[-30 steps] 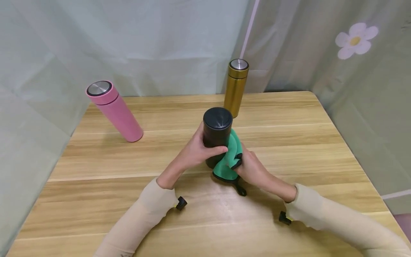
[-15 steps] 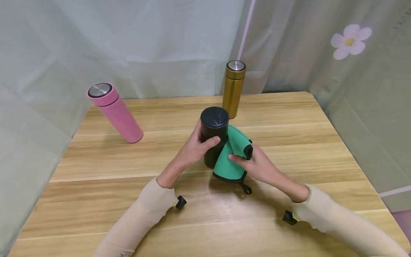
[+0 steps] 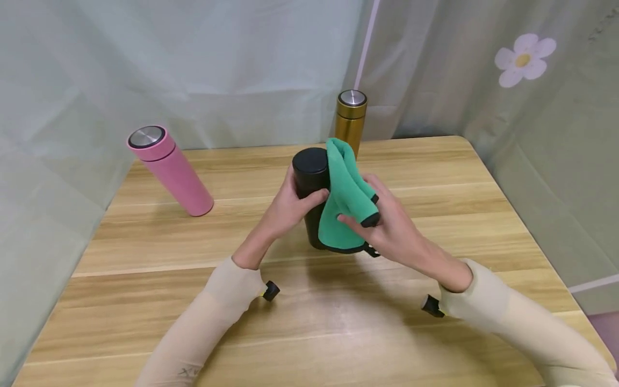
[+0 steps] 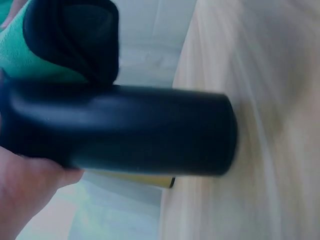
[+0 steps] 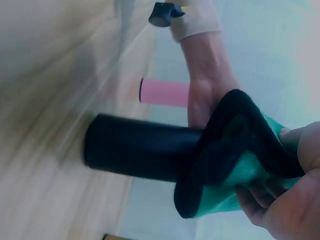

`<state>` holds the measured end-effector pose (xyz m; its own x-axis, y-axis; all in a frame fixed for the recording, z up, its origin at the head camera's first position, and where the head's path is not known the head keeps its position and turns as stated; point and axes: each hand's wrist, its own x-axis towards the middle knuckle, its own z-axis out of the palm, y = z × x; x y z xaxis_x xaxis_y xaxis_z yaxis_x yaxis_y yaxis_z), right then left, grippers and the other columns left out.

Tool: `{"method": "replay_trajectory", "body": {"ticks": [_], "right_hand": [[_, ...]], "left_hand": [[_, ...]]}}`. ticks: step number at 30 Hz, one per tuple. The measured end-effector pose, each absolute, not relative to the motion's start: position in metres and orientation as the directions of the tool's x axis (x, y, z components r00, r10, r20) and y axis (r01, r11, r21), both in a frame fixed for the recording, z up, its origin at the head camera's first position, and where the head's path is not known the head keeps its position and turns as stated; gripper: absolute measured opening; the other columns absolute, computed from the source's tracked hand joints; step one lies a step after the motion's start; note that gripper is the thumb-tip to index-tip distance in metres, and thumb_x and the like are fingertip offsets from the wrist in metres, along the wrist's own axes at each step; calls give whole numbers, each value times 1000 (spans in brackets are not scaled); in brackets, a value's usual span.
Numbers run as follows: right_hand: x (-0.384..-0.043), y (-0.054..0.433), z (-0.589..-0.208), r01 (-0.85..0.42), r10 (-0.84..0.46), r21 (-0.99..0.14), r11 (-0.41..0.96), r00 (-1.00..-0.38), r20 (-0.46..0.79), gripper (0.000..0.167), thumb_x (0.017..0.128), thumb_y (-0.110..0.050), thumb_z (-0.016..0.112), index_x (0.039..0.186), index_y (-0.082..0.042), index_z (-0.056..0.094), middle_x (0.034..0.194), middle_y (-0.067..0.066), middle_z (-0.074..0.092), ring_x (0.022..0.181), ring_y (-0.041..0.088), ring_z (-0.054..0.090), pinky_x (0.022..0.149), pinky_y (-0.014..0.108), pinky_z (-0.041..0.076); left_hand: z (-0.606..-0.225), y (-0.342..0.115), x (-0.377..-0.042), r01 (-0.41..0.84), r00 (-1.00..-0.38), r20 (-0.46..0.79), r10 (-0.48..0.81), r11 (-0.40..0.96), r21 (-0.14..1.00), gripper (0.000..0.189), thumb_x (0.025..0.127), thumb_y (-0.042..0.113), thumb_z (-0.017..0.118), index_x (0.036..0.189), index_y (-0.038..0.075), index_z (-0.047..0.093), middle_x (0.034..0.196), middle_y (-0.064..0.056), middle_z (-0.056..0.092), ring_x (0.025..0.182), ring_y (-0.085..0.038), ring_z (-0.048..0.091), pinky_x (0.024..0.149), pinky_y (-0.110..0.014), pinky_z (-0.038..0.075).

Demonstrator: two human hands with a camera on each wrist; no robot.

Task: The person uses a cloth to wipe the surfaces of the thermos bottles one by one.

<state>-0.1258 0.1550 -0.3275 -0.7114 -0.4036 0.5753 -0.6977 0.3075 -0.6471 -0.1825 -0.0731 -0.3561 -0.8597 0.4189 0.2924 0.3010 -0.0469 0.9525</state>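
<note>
Sleeve print (image 3: 189, 372) at 7 o'clock, unclear | black bottle (image 3: 308, 180) near-upright, lid (image 3: 311, 162) toward 12 | left hand (image 3: 289, 208) gripping bottle | right hand (image 3: 398, 228) grasping green cloth (image 3: 345, 188), bottle's 3 o'clock

Both forearms slant inward from the lower edges of the head view, the left sleeve (image 3: 208, 317) and right sleeve (image 3: 517, 322) pale and ending short of bare wrists. The left hand (image 3: 290, 209) grips, its thumb stretched across toward the right. The right hand (image 3: 394, 226) also grips, thumb pointing left, fingers bent opposite it. The hands are near each other but apart.
</note>
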Motion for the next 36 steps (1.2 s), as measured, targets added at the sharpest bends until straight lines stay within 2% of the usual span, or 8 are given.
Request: {"method": "replay_trajectory", "body": {"ticks": [4, 7, 14, 17, 20, 25, 30, 36], "right_hand": [[-138, 150, -324, -778, -428, -537, 326, -628, 650, 49, 84, 7, 81, 127, 4, 58, 134, 17, 57, 121, 27, 57, 98, 39, 50], [-144, 147, -324, -788, -435, -511, 345, -616, 656, 50, 85, 12, 76, 131, 4, 57, 135, 19, 55, 123, 29, 55, 100, 41, 49], [-151, 137, -327, -813, -520, -390, 433, -579, 628, 48, 81, 15, 77, 126, 1, 64, 126, 22, 51, 117, 34, 52, 98, 43, 51], [-150, 133, -332, -826, -580, -322, 463, -557, 594, 57, 72, 24, 74, 123, -1, 67, 120, 21, 51, 113, 35, 50, 94, 42, 51], [-148, 129, -341, -828, -623, -264, 495, -551, 555, 63, 66, 25, 76, 121, -5, 68, 117, 19, 51, 110, 35, 50, 91, 42, 51], [-145, 125, -359, -825, -664, -195, 531, -548, 509, 61, 63, 17, 86, 115, -10, 71, 112, 16, 54, 105, 33, 52, 90, 41, 51], [-141, 124, -374, -817, -707, -153, 555, -561, 430, 61, 62, 19, 82, 112, -14, 74, 109, 12, 53, 100, 31, 52, 88, 43, 49], [-135, 124, -386, -821, -762, -124, 558, -566, 315, 51, 72, 14, 80, 113, -15, 76, 108, 9, 55, 96, 28, 49, 77, 36, 47]], "left_hand": [[-356, -75, -189, 296, -863, 280, 420, -29, 955, 64, 107, 31, 54, 159, 14, 21, 153, -11, 38, 139, -22, 43, 114, -46, 39], [-354, -74, -193, 289, -873, 265, 409, -4, 957, 59, 111, 35, 46, 159, 13, 20, 157, -10, 32, 145, -18, 34, 118, -44, 34], [-354, -70, -201, 281, -890, 267, 368, -17, 960, 54, 113, 24, 41, 159, 9, 17, 161, -11, 28, 148, -16, 28, 121, -38, 28], [-354, -71, -203, 252, -903, 250, 349, -40, 967, 53, 113, 24, 42, 159, 9, 19, 155, -14, 35, 140, -22, 40, 116, -38, 35], [-354, -72, -204, 216, -916, 226, 332, -67, 974, 56, 111, 36, 46, 156, 11, 23, 142, -17, 45, 123, -27, 53, 105, -39, 45], [-354, -71, -206, 179, -930, 203, 307, -104, 978, 74, 101, 57, 55, 153, 13, 25, 133, -17, 50, 115, -29, 57, 98, -38, 50], [-352, -70, -210, 129, -952, 155, 263, -114, 985, 63, 106, 48, 53, 153, 16, 26, 134, -15, 49, 119, -29, 56, 103, -44, 49], [-351, -69, -216, 68, -970, 90, 228, -101, 993, 58, 109, 41, 50, 156, 18, 25, 141, -14, 46, 127, -30, 51, 111, -51, 43]]}}
